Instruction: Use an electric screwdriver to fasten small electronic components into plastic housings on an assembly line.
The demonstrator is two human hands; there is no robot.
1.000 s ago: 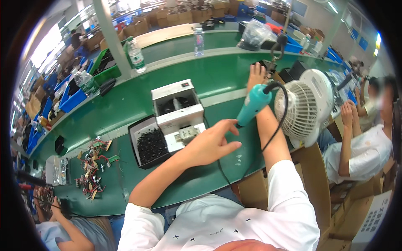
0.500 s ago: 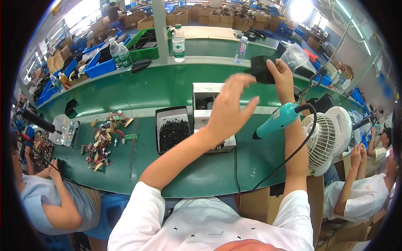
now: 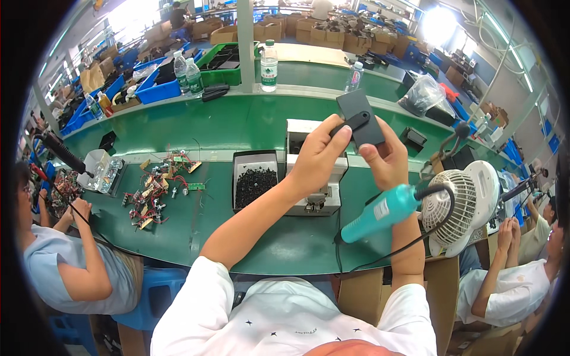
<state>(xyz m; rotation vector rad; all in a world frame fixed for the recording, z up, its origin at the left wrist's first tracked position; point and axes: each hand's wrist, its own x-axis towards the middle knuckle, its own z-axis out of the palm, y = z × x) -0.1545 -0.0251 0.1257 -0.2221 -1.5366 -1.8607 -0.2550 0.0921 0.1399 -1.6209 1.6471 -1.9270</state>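
My right hand [image 3: 389, 159] grips a black rectangular plastic case [image 3: 357, 105], tilted, above the bench. In my left hand [image 3: 320, 155] is a slim black plastic piece [image 3: 358, 121] with a rounded end and a small round hole or knob. It overlaps the face of the case; whether it is attached cannot be told. A teal electric screwdriver [image 3: 380, 213] hangs just in front of my right forearm, and neither hand touches it. Beneath my left forearm stand a white box-shaped machine [image 3: 328, 204] and a tray [image 3: 236, 193] of small black screws.
Wired circuit boards [image 3: 155, 193] lie in a heap on the left of the green bench [image 3: 285, 249]. A white fan [image 3: 457, 204] stands at the right, with another black case [image 3: 414, 137] behind it. Bottles [image 3: 269, 71] line the ledge. Co-workers [image 3: 77, 261] sit on both sides.
My right hand has brought the black case down and nearer. My left hand, empty and blurred before, now holds the slim black piece against it. The screwdriver has swung slightly.
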